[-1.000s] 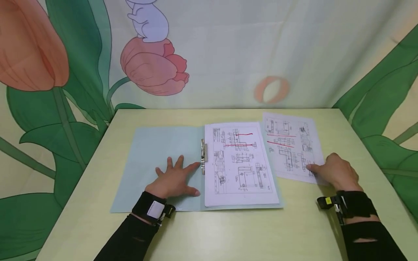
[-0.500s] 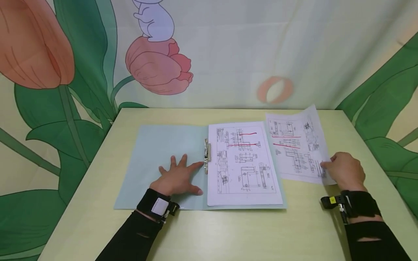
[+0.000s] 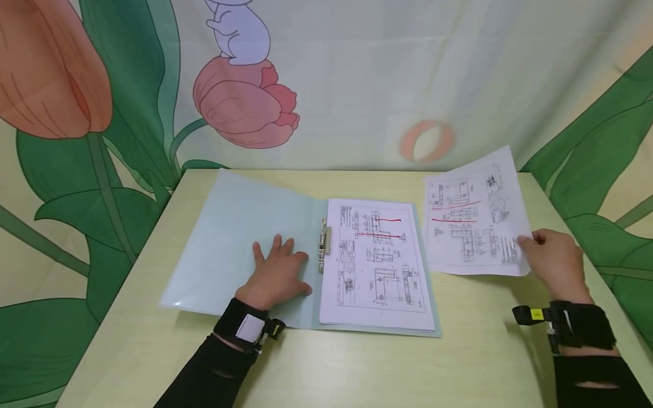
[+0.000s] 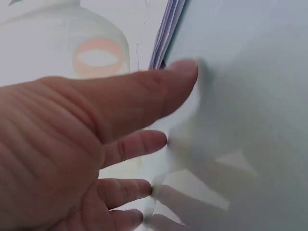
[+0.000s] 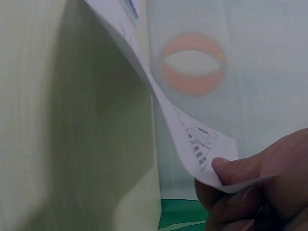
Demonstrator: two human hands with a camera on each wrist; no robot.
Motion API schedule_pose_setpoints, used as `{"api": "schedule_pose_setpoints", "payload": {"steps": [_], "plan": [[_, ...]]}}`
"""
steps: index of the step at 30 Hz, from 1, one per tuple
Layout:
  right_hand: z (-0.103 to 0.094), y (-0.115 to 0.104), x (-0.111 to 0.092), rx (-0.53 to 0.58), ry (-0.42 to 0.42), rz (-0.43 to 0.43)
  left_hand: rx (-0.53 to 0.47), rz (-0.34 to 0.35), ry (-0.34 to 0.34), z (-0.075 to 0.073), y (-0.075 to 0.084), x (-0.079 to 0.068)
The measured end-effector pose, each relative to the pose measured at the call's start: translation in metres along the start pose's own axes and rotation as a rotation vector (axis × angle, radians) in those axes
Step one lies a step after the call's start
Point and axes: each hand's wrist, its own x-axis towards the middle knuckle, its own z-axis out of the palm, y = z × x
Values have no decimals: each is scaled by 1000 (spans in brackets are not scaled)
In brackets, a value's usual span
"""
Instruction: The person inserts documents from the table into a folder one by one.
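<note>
A light blue folder (image 3: 219,226) lies spread on the table, its left cover tilted with the near left corner raised off the surface. My left hand (image 3: 275,277) rests on that cover, fingers spread, and its fingertips touch the blue surface in the left wrist view. Beside the metal clip (image 3: 324,246) at the fold lies a stack of printed drawings (image 3: 380,311), the top one marked with red lines. Right of the folder, my right hand (image 3: 556,263) pinches the edge of a loose drawing sheet (image 3: 474,249) between thumb and fingers. The sheet bends up off the table (image 5: 130,55).
The pale yellow table (image 3: 377,368) extends in front of the folder. Behind it hangs a curtain (image 3: 357,85) printed with flowers and a rabbit. Each wrist wears a black strap with a small camera (image 3: 528,315).
My right hand has taken hold of the loose sheet's edge and lifted it, moving slightly right. The folder's left cover has risen at its outer side. My left hand stays on the cover.
</note>
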Motion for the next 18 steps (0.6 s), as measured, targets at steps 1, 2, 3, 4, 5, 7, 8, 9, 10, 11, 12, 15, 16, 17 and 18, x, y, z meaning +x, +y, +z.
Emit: {"api": "schedule_pose_setpoints", "payload": {"steps": [1,2,3,4,5,7,8,9,10,11,12,15,16,17,18], "plan": [[-1,-1,-1,14,29,-1,3,4,7,0,1,0],[-3,-3,-2,31,54,4,9,4,7,0,2,0],[-4,-5,-3,48,83,6,12,3,2,0,3,0],[-6,-7,-4,66,111,12,14,-3,-10,1,4,-1],[-7,-10,-6,90,135,29,15,-12,-24,1,5,-2],[-10,-17,-11,147,177,68,20,-33,-54,3,8,-3],[-10,-21,-13,179,199,90,22,-43,-64,3,9,-4],[-11,-25,-17,210,225,111,26,-48,-66,4,10,-4],[-11,-29,-20,248,256,134,28,-53,-66,4,11,-4],[-11,-33,-24,288,286,150,33,-56,-65,4,12,-4],[-11,-37,-28,324,318,158,40,-58,-62,4,12,-4],[-5,-49,-39,438,343,161,49,-60,-54,3,14,-4],[-2,-53,-43,465,329,151,51,-59,-53,3,14,-5],[3,-56,-46,484,300,137,53,-55,-48,3,15,-5],[8,-59,-51,493,264,121,51,-51,-42,2,15,-6]]}}
